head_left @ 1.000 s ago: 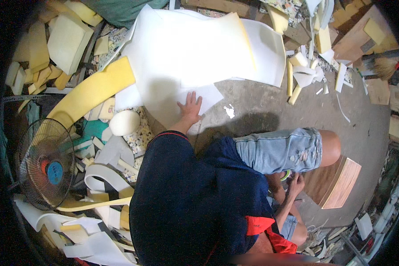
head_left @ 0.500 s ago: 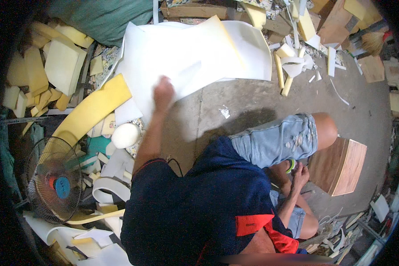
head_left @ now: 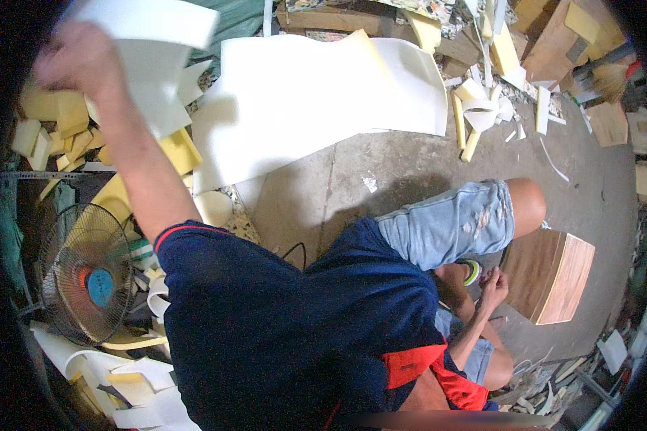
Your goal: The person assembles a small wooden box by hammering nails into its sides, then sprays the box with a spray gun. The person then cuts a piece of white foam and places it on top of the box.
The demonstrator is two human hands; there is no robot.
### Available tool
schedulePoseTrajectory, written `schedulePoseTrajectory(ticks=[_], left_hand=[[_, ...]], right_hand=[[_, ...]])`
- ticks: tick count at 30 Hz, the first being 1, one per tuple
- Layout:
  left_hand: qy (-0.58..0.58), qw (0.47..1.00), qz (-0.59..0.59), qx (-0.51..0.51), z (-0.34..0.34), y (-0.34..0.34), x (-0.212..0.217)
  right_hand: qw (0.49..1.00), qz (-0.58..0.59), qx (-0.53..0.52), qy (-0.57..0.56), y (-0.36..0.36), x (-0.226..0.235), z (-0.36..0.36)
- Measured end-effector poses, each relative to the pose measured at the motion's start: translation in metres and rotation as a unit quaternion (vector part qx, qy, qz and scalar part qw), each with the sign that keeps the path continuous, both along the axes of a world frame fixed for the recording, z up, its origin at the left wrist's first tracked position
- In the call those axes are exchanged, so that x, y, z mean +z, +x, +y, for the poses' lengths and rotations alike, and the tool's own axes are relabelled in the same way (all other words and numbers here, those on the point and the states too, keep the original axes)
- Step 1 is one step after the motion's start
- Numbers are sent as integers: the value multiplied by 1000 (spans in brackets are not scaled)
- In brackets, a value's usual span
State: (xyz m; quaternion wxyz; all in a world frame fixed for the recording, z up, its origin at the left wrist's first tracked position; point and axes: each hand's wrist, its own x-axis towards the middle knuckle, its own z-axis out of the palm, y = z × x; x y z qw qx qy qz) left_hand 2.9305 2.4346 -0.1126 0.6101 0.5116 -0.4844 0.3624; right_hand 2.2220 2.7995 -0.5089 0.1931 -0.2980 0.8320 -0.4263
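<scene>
Out at the far upper left, my left hand [head_left: 83,61] is blurred but closed on the edge of a white foam sheet [head_left: 151,68], which hangs curved beside it. More white foam sheets [head_left: 302,100] lie flat on the floor in front of me, one with a yellowish edge. My right hand [head_left: 493,289] is low by my bent leg, its fingers curled together; anything inside them is hidden. A green and white band [head_left: 471,272] shows at my foot next to that hand. Just right of it stands a brown wooden box [head_left: 546,276].
A round caged fan [head_left: 86,276] stands at the left among foam offcuts. Yellow foam blocks [head_left: 57,115] are piled behind it. Foam scraps [head_left: 478,108] lie at the far right, and a straw broom [head_left: 611,80] is beyond them. Bare concrete [head_left: 381,154] lies in front of my knee.
My left hand has swung from the sheet pile to the far upper left, carrying a white foam sheet with it. My right hand has stayed almost in place.
</scene>
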Motion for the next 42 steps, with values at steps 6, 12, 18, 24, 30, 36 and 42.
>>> schedulePoseTrajectory(ticks=[6,12,18,24,30,36,42], left_hand=[[242,941,-229,-57,-41,-83,-197],[652,746,42,125,-13,3,-354],[719,631,-277,91,39,-66,-440],[762,551,-341,14,48,-157,-492],[771,539,-339,-18,28,-149,-483],[790,543,-268,-98,27,-115,-453],[798,535,-250,-123,16,-107,-441]], right_hand=[[998,-56,-22,-18,3,-1,7],[996,7,-61,70,6,-3,22],[992,60,21,112,6,-6,12],[993,47,2,107,9,0,16],[994,41,-17,103,15,4,27],[988,61,-16,138,13,5,13],[993,74,10,91,16,6,9]])
